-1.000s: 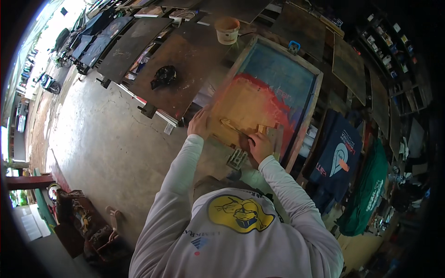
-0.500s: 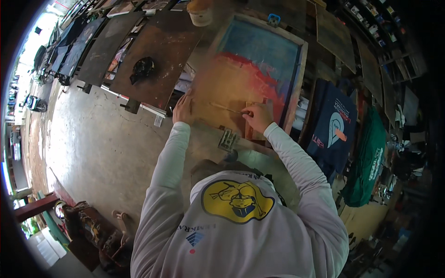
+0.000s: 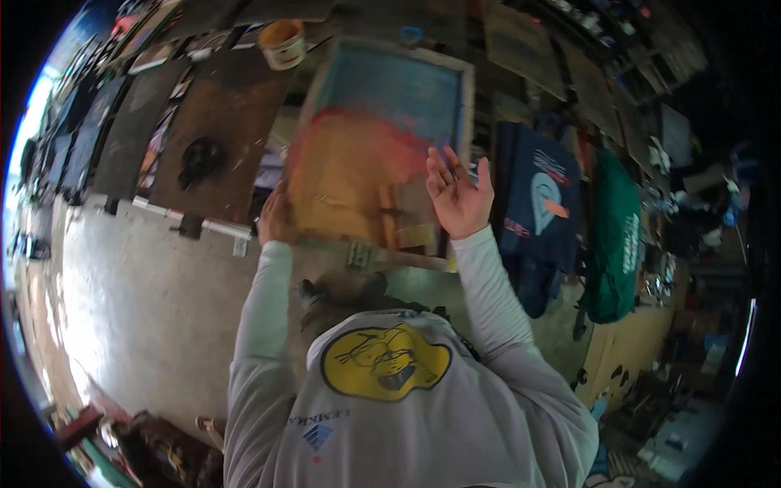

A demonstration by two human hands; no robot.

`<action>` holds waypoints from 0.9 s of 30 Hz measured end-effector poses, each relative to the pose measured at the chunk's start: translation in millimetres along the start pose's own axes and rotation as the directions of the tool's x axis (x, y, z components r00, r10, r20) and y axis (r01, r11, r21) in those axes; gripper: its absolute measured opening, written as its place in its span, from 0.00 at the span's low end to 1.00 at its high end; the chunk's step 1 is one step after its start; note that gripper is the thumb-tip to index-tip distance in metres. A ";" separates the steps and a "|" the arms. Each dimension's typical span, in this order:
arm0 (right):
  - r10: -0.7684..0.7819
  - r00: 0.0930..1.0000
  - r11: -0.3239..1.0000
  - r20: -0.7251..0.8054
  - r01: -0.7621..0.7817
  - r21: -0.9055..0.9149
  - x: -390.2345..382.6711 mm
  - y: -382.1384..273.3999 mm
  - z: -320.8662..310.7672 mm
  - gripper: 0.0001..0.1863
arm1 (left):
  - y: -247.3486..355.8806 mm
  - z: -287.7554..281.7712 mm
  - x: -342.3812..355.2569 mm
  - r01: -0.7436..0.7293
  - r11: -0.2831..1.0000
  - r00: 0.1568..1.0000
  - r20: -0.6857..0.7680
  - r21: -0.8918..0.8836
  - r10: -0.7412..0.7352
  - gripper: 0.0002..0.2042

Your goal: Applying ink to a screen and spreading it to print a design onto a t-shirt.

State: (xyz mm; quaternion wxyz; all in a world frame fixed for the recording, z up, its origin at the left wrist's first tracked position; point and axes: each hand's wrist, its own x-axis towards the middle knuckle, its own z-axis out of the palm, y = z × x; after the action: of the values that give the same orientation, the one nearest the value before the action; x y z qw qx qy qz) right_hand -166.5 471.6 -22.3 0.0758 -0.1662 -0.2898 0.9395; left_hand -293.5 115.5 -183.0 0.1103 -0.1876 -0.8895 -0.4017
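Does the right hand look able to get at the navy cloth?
Probably yes: the right hand is open, apparently empty, and nothing visible blocks its way to the navy cloth on its right.

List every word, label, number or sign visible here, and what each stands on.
Wording is not copied out, only located:
Navy-blue cloth item: white and red lettering.
Dark-green cloth item: white lettering, blurred.
Light-grey long-sleeved shirt: dark lettering on the chest.
Wood-framed blue, red and orange panel: nothing readable, too blurred.
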 end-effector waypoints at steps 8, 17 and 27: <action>-0.385 0.892 0.708 0.237 0.121 0.696 -42.3 -15.3 17.9 0.35 | -4.1 -1.7 -1.0 -0.029 0.992 0.999 0.036 0.125 0.025 0.11; -0.475 0.876 0.634 0.084 0.275 0.722 -80.8 26.2 13.4 0.30 | 16.1 -0.7 11.5 -0.053 0.991 0.993 0.114 0.119 0.039 0.15; -0.302 0.929 0.951 -0.215 0.310 0.003 -82.7 98.0 18.1 0.24 | 14.3 -10.4 -3.5 -0.094 0.994 0.987 0.139 0.051 0.086 0.14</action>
State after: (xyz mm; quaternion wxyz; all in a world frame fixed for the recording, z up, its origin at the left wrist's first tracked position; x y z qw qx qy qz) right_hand -100.3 362.0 -42.0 0.2548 -0.2166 -0.2849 0.8983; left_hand -283.9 115.5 -167.8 0.0724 -0.2512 -0.8968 -0.3568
